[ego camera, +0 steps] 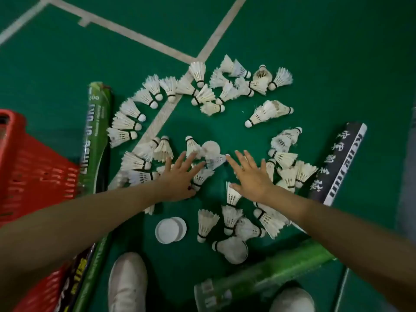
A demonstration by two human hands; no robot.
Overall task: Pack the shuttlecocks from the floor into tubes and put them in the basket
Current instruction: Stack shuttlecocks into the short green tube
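STEP: gathering | HANDS: left hand (180, 176) and right hand (249, 176) are held flat with fingers straight, nothing gripped, either side of a central shuttlecock (213, 161) | STOCK: shuttlecocks are strewn on the floor (337, 64), none seen packed | TUBES: green tube (96, 131) and black tube (337, 163) are laid alongside, judged for reach; caps (171, 229) are set aside | BASKET: red basket (33, 167) is kept at left, judged for deposit

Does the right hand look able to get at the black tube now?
Probably yes. The right hand is open, holding nothing, and the black tube lies bare on the floor to its right; only loose shuttlecocks lie between, and it can pass above them.
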